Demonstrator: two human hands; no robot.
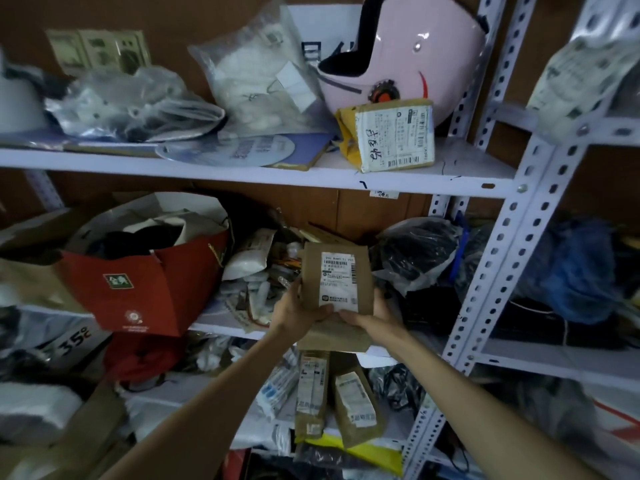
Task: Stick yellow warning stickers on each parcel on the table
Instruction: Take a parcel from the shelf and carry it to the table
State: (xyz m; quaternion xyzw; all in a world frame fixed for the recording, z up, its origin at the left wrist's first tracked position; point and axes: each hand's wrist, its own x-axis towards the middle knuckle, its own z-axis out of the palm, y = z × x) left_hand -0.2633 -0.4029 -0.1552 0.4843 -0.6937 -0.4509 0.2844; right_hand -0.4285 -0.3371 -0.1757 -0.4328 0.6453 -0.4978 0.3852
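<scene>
I hold a brown paper parcel (pixel 313 282) with a white shipping label upright in front of the middle shelf. My left hand (pixel 298 308) grips its lower left edge, thumb on the front. My right hand (pixel 372 315) grips its lower right corner, thumb on the label. A second brown envelope (pixel 332 336) lies flat under my hands. Two more brown parcels (pixel 311 396) (pixel 358 407) stand on the shelf below. Another labelled parcel (pixel 391 135) leans on the top shelf. No yellow stickers are in view.
A white metal rack (pixel 485 254) holds cluttered shelves. A red paper bag (pixel 138 271) stands at the left of the middle shelf, black plastic bags (pixel 415 251) at the right. A pink helmet (pixel 408 53) and clear bags (pixel 256 74) sit on the top shelf.
</scene>
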